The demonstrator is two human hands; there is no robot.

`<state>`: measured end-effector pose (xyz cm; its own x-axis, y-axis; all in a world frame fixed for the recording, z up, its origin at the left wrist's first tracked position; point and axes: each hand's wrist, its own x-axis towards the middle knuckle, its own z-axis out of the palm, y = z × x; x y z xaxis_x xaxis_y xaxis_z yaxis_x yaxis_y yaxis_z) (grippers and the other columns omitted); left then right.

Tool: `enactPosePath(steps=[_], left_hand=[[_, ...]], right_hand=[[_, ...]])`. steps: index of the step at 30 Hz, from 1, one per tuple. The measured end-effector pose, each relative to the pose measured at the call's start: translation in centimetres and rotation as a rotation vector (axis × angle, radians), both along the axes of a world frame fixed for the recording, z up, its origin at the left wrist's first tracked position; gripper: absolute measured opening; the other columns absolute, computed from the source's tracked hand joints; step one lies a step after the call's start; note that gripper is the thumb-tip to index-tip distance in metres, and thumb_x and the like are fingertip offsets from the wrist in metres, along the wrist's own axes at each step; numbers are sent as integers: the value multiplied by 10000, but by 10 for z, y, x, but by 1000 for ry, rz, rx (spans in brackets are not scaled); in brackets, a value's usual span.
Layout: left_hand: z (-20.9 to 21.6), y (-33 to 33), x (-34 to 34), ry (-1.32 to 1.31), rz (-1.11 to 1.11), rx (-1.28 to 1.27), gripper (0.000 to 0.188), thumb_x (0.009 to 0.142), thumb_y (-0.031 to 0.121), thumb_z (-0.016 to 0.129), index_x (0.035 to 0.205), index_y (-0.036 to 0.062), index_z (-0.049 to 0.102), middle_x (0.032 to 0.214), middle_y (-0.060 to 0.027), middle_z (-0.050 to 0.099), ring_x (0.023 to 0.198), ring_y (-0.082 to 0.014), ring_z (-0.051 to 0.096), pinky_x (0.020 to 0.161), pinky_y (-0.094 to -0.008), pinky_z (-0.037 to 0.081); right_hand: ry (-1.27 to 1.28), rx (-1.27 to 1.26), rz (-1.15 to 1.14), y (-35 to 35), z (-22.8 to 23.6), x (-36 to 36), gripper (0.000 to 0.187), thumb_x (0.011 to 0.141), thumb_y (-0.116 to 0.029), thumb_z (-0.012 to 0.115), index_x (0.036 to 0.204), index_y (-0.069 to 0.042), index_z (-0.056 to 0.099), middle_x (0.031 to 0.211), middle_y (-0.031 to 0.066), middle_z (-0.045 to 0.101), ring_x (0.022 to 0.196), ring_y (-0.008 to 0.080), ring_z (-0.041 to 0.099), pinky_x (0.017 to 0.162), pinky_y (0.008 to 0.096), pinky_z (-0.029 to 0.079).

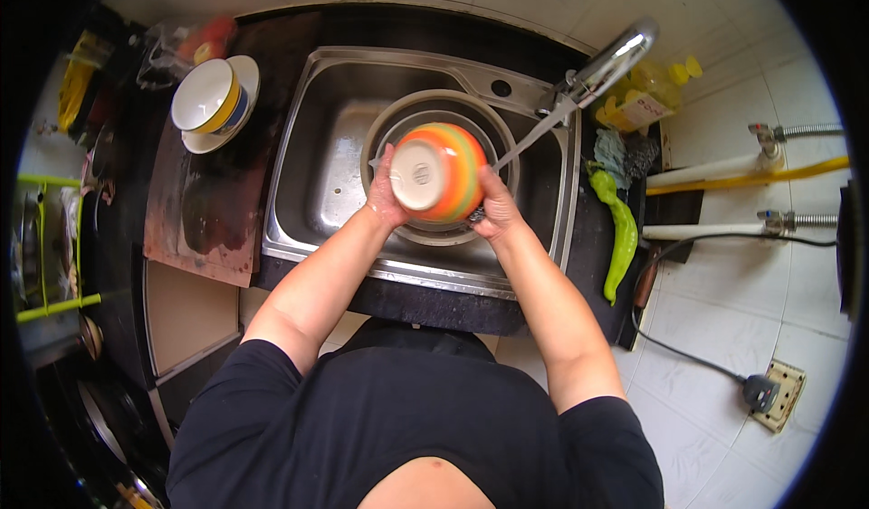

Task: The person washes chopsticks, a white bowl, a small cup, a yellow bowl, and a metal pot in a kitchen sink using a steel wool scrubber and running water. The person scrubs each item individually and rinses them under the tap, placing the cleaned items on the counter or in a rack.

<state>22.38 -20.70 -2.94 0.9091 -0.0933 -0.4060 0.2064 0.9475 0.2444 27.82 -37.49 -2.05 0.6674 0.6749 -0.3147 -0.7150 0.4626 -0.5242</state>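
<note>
Between my two hands is an orange, yellow and green striped bowl (pixel 463 176), tilted so its pale base shows. My left hand (pixel 386 197) grips its left side. On the right side my right hand (pixel 497 206) holds it, with a bit of dark, shiny scrubbing material showing by the fingers. Water runs from the chrome faucet (pixel 608 61) in a stream that comes down at the bowl's right side. Below the bowl a round metal basin (pixel 391 111) stands in the steel sink (pixel 312 161); the bowl hides much of its inside.
Stacked bowls (pixel 204 97) rest on a saucer (pixel 244 73) on the left board (pixel 172 228). Right of the sink lie a long green pepper (pixel 623 237) and a grey-green cloth (pixel 611 154); a yellow detergent bottle (pixel 638 102) stands behind. A black cord (pixel 692 360) runs to a wall socket (pixel 786 391).
</note>
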Motion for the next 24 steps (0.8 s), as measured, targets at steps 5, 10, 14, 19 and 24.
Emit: enactPosePath(steps=[5, 10, 14, 19, 24], left_hand=[[5, 8, -4, -149, 27, -33, 565, 747, 300, 686, 1208, 55, 472, 1194, -129, 519, 1133, -266, 469, 1003, -418, 329], [35, 7, 2, -240, 181, 350, 426, 792, 128, 632, 1178, 54, 468, 1112, -95, 560, 1041, -210, 533, 917, -362, 417], [32, 2, -6, -185, 149, 619, 377, 783, 78, 634, 1126, 38, 481, 1021, -53, 568, 885, -112, 553, 778, -250, 449], [46, -5, -20, -191, -239, 811, 461, 768, 146, 673, 1151, 26, 446, 998, -40, 564, 865, -103, 542, 734, -235, 449], [34, -11, -14, -156, -221, 717, 348, 794, 133, 629, 1102, 38, 497, 1021, -65, 576, 930, -141, 556, 803, -297, 465]], right_hand=[[134, -412, -386, 21, -3, 9, 391, 912, -335, 454, 1163, -36, 476, 1095, 98, 553, 1030, 210, 521, 872, 345, 425], [-795, -706, -573, 40, 5, 4, 254, 890, -167, 480, 1106, -38, 512, 1143, 108, 518, 1052, 239, 498, 911, 344, 384], [-1509, -901, -453, 52, 39, -10, 263, 776, -180, 621, 1005, -55, 585, 1082, 131, 551, 1027, 317, 504, 926, 376, 372], [-503, -777, -144, 39, 20, 51, 295, 805, -232, 605, 985, 2, 611, 990, 118, 622, 922, 191, 578, 814, 292, 436], [-1708, -801, -218, 48, 52, -3, 75, 697, -179, 649, 739, -125, 679, 915, 38, 632, 953, 236, 567, 860, 361, 436]])
